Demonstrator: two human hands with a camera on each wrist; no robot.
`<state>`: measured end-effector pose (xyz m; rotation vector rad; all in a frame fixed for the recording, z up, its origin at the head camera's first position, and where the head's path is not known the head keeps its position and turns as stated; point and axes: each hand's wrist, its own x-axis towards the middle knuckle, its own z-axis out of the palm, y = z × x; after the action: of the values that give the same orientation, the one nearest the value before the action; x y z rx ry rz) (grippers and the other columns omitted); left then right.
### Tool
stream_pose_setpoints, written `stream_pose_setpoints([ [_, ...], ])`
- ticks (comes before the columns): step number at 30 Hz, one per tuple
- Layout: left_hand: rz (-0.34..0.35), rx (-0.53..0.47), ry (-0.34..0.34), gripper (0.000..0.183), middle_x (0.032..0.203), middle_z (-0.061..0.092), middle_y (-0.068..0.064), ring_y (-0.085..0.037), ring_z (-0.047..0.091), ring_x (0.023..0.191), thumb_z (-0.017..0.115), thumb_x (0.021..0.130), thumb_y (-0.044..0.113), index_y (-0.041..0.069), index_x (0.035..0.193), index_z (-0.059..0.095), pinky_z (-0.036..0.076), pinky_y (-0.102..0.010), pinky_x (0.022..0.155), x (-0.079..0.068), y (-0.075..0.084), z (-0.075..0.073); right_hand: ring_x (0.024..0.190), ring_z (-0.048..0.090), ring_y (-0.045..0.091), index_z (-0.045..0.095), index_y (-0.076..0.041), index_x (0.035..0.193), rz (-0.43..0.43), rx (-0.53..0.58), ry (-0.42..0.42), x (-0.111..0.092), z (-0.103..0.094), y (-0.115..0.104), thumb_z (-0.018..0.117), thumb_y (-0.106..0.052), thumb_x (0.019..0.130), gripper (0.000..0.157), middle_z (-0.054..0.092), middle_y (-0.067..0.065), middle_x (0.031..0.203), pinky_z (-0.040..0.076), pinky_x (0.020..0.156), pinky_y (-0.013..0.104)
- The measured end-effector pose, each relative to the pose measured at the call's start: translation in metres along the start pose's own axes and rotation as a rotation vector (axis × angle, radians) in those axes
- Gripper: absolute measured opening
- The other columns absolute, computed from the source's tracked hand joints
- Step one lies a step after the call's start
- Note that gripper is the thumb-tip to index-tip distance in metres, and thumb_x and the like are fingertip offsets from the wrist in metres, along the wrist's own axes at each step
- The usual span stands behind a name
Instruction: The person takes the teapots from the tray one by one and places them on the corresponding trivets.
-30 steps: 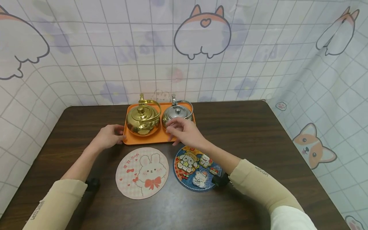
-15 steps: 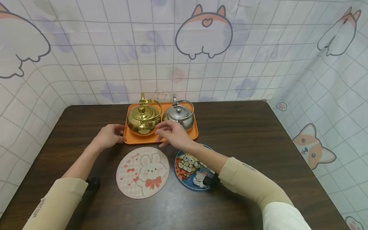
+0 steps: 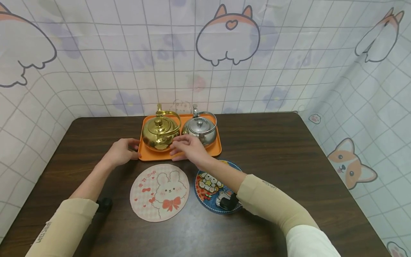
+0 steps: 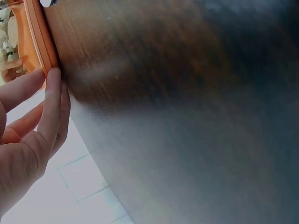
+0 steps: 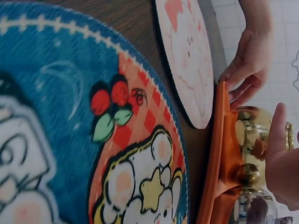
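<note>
A gold teapot (image 3: 160, 132) and a silver teapot (image 3: 199, 127) stand side by side on an orange tray (image 3: 154, 156) at the back of the table. My left hand (image 3: 121, 152) holds the tray's left edge; in the left wrist view its fingertips meet at the tray's rim (image 4: 41, 37). Over the front of the tray hovers my right hand (image 3: 191, 148), fingers loosely bent, with nothing in it. Its fingertips overlap the gold teapot's lower right side in the head view. The right wrist view shows that hand (image 5: 282, 170) in front of the gold teapot (image 5: 252, 135).
Two round mats lie on the dark wooden table (image 3: 282, 157) in front of the tray: a pink rabbit mat (image 3: 159, 192) and a blue cartoon mat (image 3: 205, 194), partly under my right forearm. A patterned curtain (image 3: 173, 64) hangs behind the table.
My right hand has moved left, from in front of the silver teapot to the gold teapot's lower right. My left hand stays at the tray's edge.
</note>
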<state>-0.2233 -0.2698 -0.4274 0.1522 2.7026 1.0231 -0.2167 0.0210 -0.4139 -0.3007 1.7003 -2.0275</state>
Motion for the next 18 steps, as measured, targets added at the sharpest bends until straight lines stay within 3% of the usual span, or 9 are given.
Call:
stream_pose_setpoints([
  [11,-0.003,0.0,0.004,0.058,0.118,0.06,-0.024,-0.033,0.056,0.097,0.073,0.092,0.01,-0.012,0.141,0.052,0.046,-0.045,0.082,0.0,0.0,0.0,0.094,0.071,0.024,0.053,0.008,0.137,0.035,0.135,0.069,0.015,0.005,0.002,0.057,-0.016,0.108,0.038,0.065,0.024,0.121,0.058,0.082,0.039],
  [18,-0.002,-0.001,-0.001,0.059,0.12,0.06,-0.026,-0.035,0.056,0.099,0.073,0.092,0.01,-0.012,0.142,0.051,0.046,-0.047,0.084,0.0,0.0,0.0,0.098,0.071,0.031,0.051,0.006,0.135,0.05,0.204,0.107,0.021,0.01,-0.002,0.059,-0.017,0.107,0.037,0.065,0.028,0.124,0.058,0.082,0.038],
])
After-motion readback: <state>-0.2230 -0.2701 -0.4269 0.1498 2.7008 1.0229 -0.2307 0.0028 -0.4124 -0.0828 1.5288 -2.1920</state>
